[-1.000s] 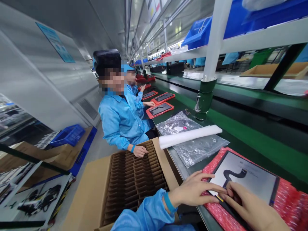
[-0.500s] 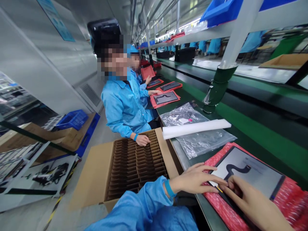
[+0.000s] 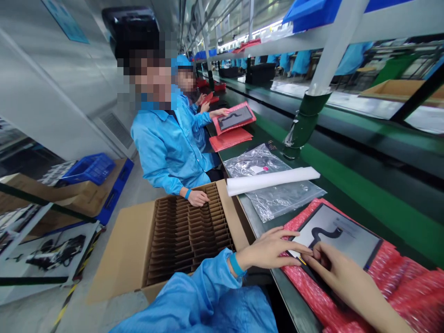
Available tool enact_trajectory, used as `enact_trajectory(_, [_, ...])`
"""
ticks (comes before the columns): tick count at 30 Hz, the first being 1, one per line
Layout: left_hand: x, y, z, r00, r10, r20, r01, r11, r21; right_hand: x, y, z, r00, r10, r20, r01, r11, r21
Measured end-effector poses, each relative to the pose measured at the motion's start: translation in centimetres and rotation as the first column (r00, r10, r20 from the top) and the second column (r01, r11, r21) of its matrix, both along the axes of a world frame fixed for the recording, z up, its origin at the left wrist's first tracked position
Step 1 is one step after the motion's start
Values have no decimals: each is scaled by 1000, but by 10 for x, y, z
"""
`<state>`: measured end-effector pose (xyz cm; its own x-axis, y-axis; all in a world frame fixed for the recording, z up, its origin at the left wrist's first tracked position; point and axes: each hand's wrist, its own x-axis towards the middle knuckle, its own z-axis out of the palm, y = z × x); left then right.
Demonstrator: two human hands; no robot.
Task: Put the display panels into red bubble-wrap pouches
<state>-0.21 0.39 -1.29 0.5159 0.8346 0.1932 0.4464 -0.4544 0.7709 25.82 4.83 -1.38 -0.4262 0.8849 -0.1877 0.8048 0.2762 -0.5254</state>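
Note:
A flat display panel [image 3: 350,238] with a black, curved ribbon cable [image 3: 321,233] on its grey back rests on red bubble-wrap bags [image 3: 398,273] at the bench's near edge. Across the panel's left end reaches my left hand [image 3: 270,249], open, its fingers stretched out and touching the panel. My right hand [image 3: 340,273] lies over the panel's near side, thumb and forefinger pinched beside my left fingertips. What sits in that pinch is too small or hidden to name. Close under the left fingers shows a small yellow strip [image 3: 301,261].
A white foam bar [image 3: 274,180] lies on clear plastic bags [image 3: 284,201]. Left of the bench stands an open carton [image 3: 149,249] with cardboard dividers; a co-worker's hand [image 3: 198,198] rests on it. Their other hand holds a panel [image 3: 236,118] on red wrap. A post [image 3: 308,120] rises behind.
The camera view has swung slightly, shifting everything left. The co-worker's panel is now raised and tilted above a red bag. My hands keep nearly the same place on my panel.

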Motion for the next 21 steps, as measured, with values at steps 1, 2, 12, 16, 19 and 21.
enact_trajectory(1, [0, 0, -1, 1000, -1, 7, 1, 1000, 1, -1, -1, 1, 1000, 10, -8, -10, 1000, 6])
enact_trajectory(2, [-1, 0, -1, 1000, 0, 10, 0, 1000, 0, -1, -1, 3, 1000, 21, -18, -21, 1000, 15])
enact_trajectory(12, [1, -3, -7, 999, 20, 45, -20, 1000, -6, -15, -21, 49, 975, 30, -218, -16, 997, 69])
enact_trajectory(16, [2, -7, -11, 997, 33, 75, -33, 999, 5, 6, -51, 76, 971, -38, -235, 110, 947, 303])
enact_trajectory(19, [2, -9, -13, 995, 39, 91, -41, 999, 18, 30, -96, 79, 988, -52, -142, 107, 905, 412])
enact_trajectory(21, [2, -10, -14, 995, 45, 89, -48, 998, 27, 42, -134, 70, 994, -103, -23, 101, 871, 481])
